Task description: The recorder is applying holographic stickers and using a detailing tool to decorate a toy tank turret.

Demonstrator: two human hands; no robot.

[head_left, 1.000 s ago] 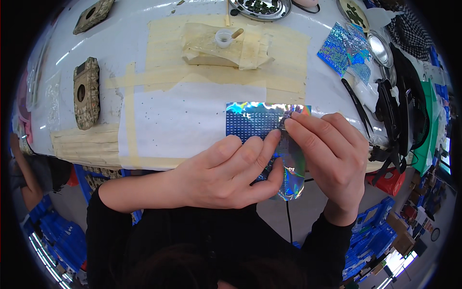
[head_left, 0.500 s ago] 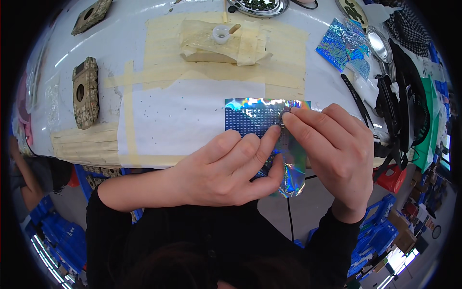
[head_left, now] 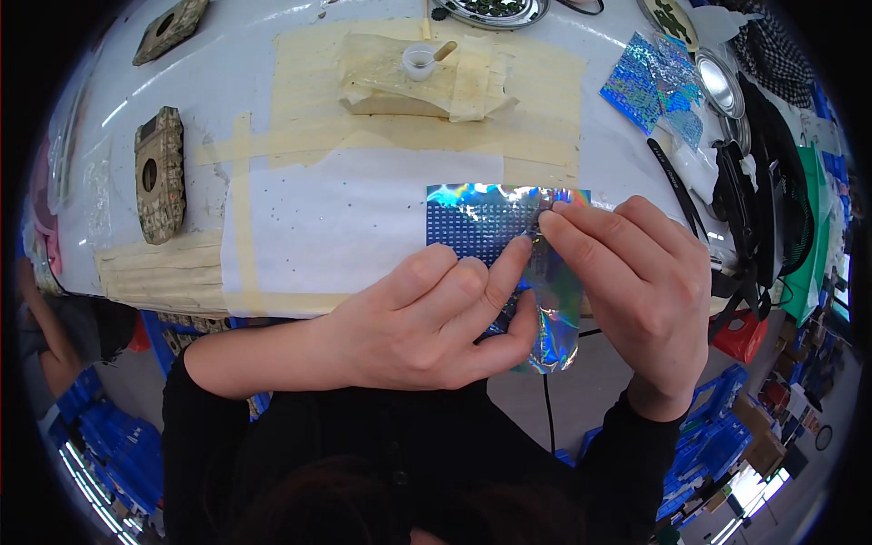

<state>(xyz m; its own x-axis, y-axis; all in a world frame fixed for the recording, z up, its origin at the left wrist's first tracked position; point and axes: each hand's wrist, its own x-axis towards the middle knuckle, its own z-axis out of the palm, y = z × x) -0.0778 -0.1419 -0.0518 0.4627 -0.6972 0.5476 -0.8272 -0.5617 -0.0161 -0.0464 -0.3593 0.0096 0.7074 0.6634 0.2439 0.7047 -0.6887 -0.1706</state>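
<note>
A shiny holographic blue sheet (head_left: 481, 222) with rows of tiny pieces lies at the near edge of the white table (head_left: 272, 91), its lower end hanging over the edge. My left hand (head_left: 427, 318) grips the sheet from the left, thumb under the hanging part and fingers on top. My right hand (head_left: 636, 291) pinches at the sheet's middle right with thumb and forefinger. The sheet rests on a white paper (head_left: 345, 218) taped down with tan masking tape.
A tape-covered block (head_left: 427, 77) with a small white cup and stick stands behind. Two camouflage-patterned blocks (head_left: 159, 173) lie at the left. More holographic sheets (head_left: 649, 86), black tweezers (head_left: 672, 186), metal dishes and black gear sit at the right. Blue crates are on the floor.
Both hands stay on the holographic sheet. My right fingertips have shifted slightly along its middle; the sheet itself has hardly moved.
</note>
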